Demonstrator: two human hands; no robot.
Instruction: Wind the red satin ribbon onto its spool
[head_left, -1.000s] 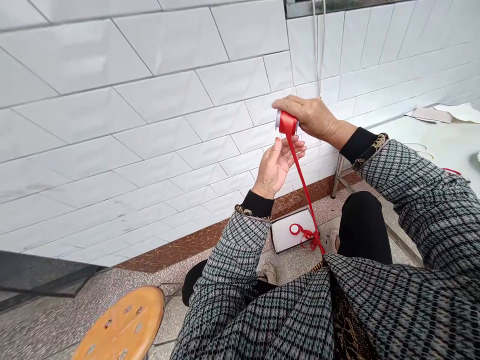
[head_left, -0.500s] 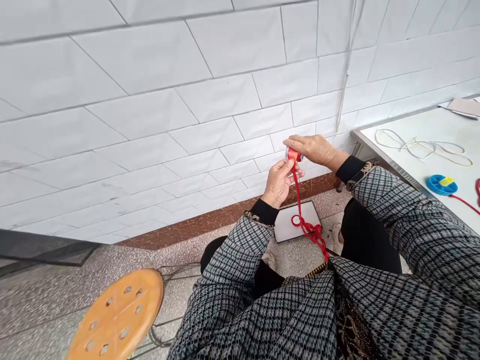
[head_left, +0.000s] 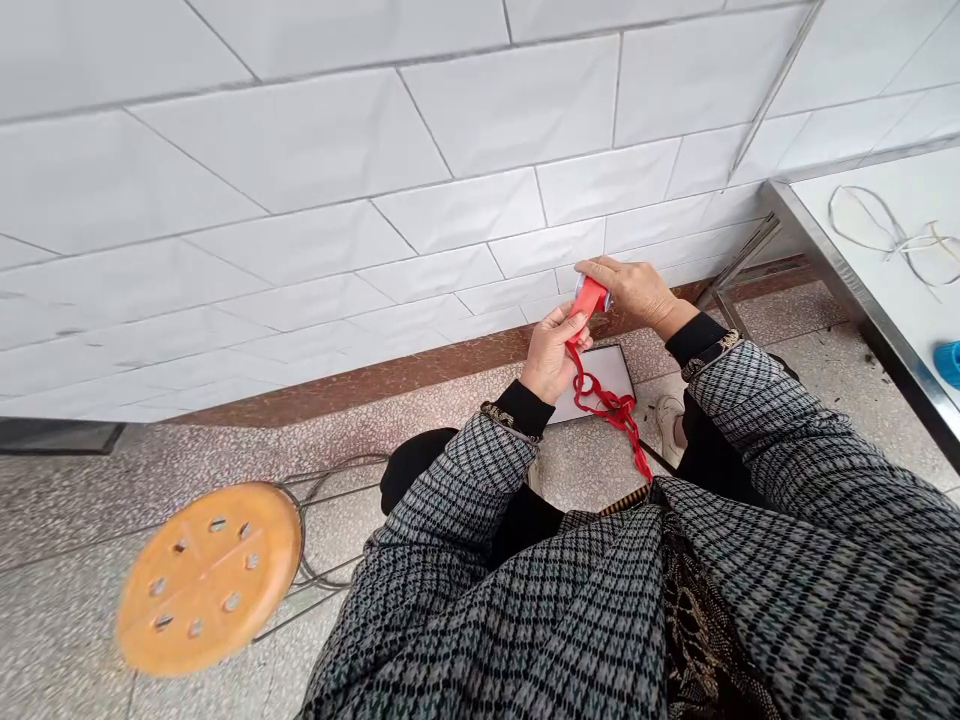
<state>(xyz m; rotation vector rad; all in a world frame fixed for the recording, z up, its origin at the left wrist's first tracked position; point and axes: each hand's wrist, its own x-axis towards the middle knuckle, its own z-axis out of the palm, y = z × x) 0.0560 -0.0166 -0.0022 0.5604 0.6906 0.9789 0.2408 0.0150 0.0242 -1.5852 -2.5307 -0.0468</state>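
Note:
My right hand (head_left: 636, 290) is closed around a small pale-rimmed spool of red tape (head_left: 594, 292), its fingers over the top. Between thumb and fingers my left hand (head_left: 551, 352) pinches the flat red strip that runs off the spool, at its lower end. From under the left fingers hangs a red cord (head_left: 619, 408), looped and knotted along its length, reaching down toward my lap. Whether cord and tape are joined is hidden by the fingers.
A round orange stool (head_left: 210, 580) with holes stands at the lower left. At the right is a metal-edged white table (head_left: 847, 250) bearing a thin pale cord (head_left: 900, 235) and a blue object (head_left: 948, 363). A tiled wall (head_left: 480, 130) rises ahead; a white panel (head_left: 600, 375) lies below my hands.
My hands have drawn slightly apart, and a longer flat stretch of red tape shows between them. The cord below hangs slacker. The view has shifted, with the table now further right.

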